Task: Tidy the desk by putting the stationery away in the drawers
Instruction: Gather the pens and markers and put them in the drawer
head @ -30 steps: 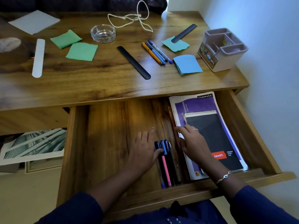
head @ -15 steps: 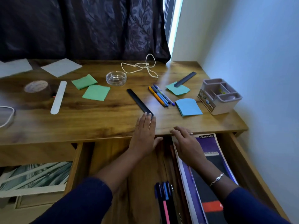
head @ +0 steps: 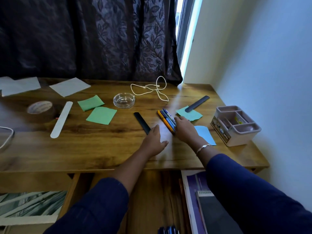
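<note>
both forearms, in dark blue sleeves, stretch forward over the wooden desk [head: 101,147], above the open drawer [head: 148,196] at its near edge. the left hand [head: 154,141] lies palm down, nearer than the glass dish [head: 124,100] and to its right. its fingers are straight and pressed together, the thumb stuck out to the right, and the fingertips cover the near end of the black ruler [head: 141,121], which slants back toward the dish. the right hand [head: 184,130], a thin bracelet on its wrist, sits further right of the dish, back of the hand up and angled leftward. its fingers [head: 177,119] meet the near ends of the pens [head: 166,119], a tight bundle of orange and blue barrels lying on the desktop right of the dish, near the ruler. blur hides whether those fingers pinch the pens or only touch them. the wrist hides part of a blue sticky note [head: 205,135]. well right of the dish stands a pale organiser [head: 239,139]. between it and the dish lies a teal note [head: 192,114] with a second dark ruler [head: 197,103] across it. left of the dish are two green notes [head: 101,115], a white ruler [head: 61,119] and a tape roll [head: 40,110]. just behind the dish to the right, a white cable [head: 150,88] lies looped. in the drawer, far nearer than the dish, lie notebooks [head: 194,186] and some stored pens [head: 168,231].
</note>
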